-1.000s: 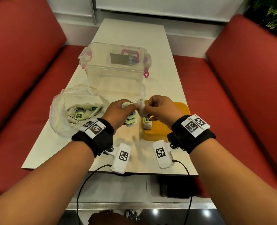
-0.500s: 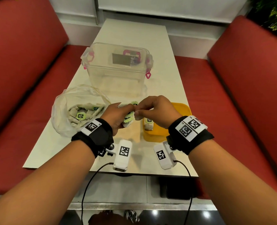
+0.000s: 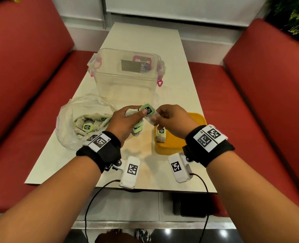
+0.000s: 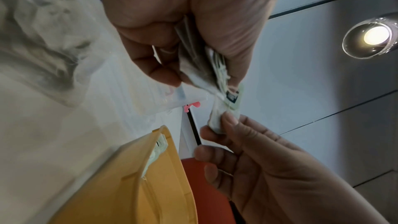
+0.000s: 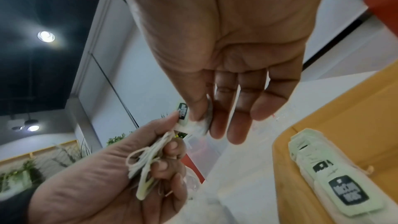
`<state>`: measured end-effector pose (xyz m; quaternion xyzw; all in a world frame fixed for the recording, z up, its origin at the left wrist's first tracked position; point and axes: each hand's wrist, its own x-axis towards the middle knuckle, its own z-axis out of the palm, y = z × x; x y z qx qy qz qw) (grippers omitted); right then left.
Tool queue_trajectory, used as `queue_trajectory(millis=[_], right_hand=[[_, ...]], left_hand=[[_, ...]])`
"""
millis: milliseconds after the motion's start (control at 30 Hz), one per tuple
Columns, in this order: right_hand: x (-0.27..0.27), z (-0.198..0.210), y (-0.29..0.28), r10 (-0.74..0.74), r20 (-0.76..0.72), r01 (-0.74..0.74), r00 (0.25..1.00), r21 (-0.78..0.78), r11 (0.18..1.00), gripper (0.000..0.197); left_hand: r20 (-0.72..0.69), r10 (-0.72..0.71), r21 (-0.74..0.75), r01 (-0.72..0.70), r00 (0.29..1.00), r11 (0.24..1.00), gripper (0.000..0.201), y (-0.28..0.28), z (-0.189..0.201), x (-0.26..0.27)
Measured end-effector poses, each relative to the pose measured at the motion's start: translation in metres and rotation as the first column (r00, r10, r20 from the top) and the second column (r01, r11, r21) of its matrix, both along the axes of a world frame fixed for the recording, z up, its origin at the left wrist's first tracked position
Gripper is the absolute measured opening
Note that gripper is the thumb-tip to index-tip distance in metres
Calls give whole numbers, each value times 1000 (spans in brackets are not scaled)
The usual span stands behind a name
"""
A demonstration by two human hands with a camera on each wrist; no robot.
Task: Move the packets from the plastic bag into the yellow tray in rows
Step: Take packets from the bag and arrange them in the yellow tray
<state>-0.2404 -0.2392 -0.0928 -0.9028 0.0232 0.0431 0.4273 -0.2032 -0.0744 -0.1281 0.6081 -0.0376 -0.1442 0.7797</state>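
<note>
Several packets, too jumbled to count, lay in the plastic bag (image 3: 85, 120) at the left of the counter (image 3: 141, 41). Next, the left hand (image 3: 125, 122) gripped a bunch of packets (image 3: 137, 128), fingers curled round them, strings trailing out of the fist; exact no. couldn't be told, prob. a few. Between the hands, 1 packet (image 3: 149, 114) w/ a green tag was pinched at one end by the left thumb and at the other by the right hand (image 3: 171, 120), thumb against forefinger, other fingers (image 5: 241, 108) loosely spread. At the right, the yellow tray (image 3: 194, 118) held 1 packet (image 3: 161, 135), lying near its left edge. Behind, 1 clear box (image 3: 125, 74) w/ pink clips.

To do this step well, I'd judge: left thumb should ease off so the single packet slid free w/o dragging strings of the rest; right hand should keep its pinch on the packet's body, not the tag, then lay it just beside the tray's packet, same way round, to start a row.
</note>
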Motion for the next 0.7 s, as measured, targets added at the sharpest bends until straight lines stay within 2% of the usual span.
queue_trajectory(millis=[167,267,367,467,567,700], right_hand=[[1,0,-3,-38,36,39,999,-10,999,27],[3,1,-4,-52,55,56,997,-64,996,21],[4,4,-5,-73,114,80,991,-55,995,28],[5,13,-3,-6,162,24,987,-111,993,16],[8,19,-1,56,162,-24,985,-189,982,5],[10,19,-5,18,136,-5,991,-98,995,4]], left_hand=[[44,-21,29,20,999,999,14,0,-1,3],[53,-37,48,34,998,998,9,1,-1,4],[102,-67,134,53,993,990,6,2,-2,6],[150,-113,235,75,982,969,11,0,-2,5],[155,-157,225,120,975,967,17,-3,-3,3],[112,-242,273,204,964,940,21,-4,-8,2]])
